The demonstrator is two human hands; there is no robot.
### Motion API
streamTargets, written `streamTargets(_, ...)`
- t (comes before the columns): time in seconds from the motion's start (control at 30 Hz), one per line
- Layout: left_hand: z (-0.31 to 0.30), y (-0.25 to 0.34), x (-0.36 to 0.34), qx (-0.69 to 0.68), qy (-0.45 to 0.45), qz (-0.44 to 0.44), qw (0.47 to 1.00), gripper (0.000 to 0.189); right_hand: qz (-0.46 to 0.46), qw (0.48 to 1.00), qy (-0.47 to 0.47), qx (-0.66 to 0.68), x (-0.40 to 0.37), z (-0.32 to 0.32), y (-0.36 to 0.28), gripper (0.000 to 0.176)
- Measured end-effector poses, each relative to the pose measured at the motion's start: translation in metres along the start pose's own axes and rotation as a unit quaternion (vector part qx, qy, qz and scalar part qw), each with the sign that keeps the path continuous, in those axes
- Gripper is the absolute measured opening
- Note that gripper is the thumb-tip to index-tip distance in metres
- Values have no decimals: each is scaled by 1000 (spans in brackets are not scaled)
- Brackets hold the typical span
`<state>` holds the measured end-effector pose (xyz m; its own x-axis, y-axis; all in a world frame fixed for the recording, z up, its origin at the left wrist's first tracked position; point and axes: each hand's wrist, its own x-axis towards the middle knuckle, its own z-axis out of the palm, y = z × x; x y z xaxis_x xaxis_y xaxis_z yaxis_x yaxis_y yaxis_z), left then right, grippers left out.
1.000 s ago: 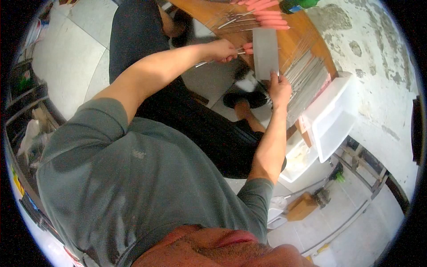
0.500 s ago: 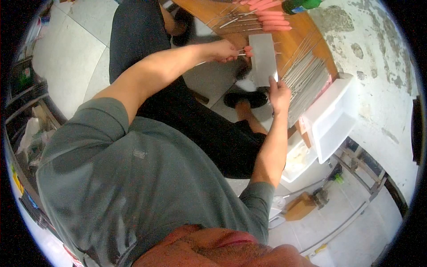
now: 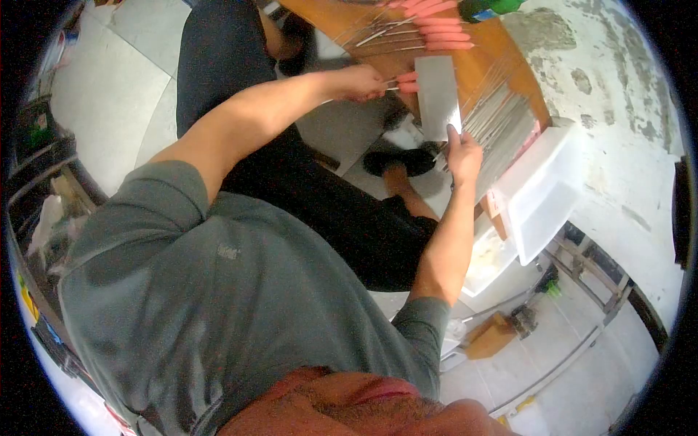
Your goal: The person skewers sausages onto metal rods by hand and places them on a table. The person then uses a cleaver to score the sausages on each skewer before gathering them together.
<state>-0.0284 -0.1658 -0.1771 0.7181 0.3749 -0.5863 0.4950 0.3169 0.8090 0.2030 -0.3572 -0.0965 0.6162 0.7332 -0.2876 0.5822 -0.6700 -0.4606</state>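
Observation:
My left hand (image 3: 366, 83) is closed around the thin sticks of two skewered pink sausages (image 3: 408, 81), held at the edge of the wooden table (image 3: 483, 62). A wide cleaver (image 3: 438, 98) with a flat metal blade lies across their far ends and hides them. My right hand (image 3: 464, 156) grips the cleaver at its near end, the thumb along the blade. More skewered sausages (image 3: 445, 34) lie in a row farther back on the table. To the right of the cleaver is a thick bundle of bare skewers (image 3: 502, 134).
A white plastic bin (image 3: 542, 200) stands tilted right of my right forearm, beside the wall (image 3: 603, 94). A green bottle (image 3: 491, 9) is at the back of the table. Below are a brown box (image 3: 491, 336) and a metal frame (image 3: 592, 272) on the floor.
The cleaver and my right hand have shifted slightly right along the sausages. More of their length now shows between my left hand and the blade. My left hand has barely moved.

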Motion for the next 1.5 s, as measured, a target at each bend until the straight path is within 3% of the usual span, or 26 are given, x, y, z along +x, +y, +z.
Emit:
streamTargets(0.1, -3, 4, -4, 27, 1, 0, 1000, 19, -1, 998, 57, 4, 14, 9, -3, 48)
streamTargets(0.33, -3, 1, 0, 7, 5, 1, 1000, 19, -59, 996, 31, -54, 1, -6, 2, 48)
streamTargets(0.43, -4, 0, 0, 1, -10, 5, 1000, 19, 19, 1000, 8, -10, 7, -8, 11, 48)
streamTargets(0.63, -8, 2, -5, 17, -1, -15, 1000, 20, -32, 997, 69, -23, 21, 3, 3, 49)
streamTargets(0.83, -9, 2, -6, 19, -9, -6, 1000, 21, 36, 999, 19, 22, 12, -5, 33, 50)
streamTargets(1.0, -12, -3, -2, 3, -25, -9, 1000, 20, -8, 992, 119, 45, 26, -4, 21, 50)
streamTargets(1.27, -14, 8, -11, 22, -30, -25, 999, 19, 19, 998, 54, 19, 36, -3, 20, 49)
streamTargets(1.4, -17, -13, 12, 30, -27, -22, 999, 24, 24, 999, 15, -27, 27, -6, 37, 49)
streamTargets(1.5, -20, -16, 15, 75, -16, 3, 997, 27, 40, 999, 13, 34, 12, -17, 40, 46)
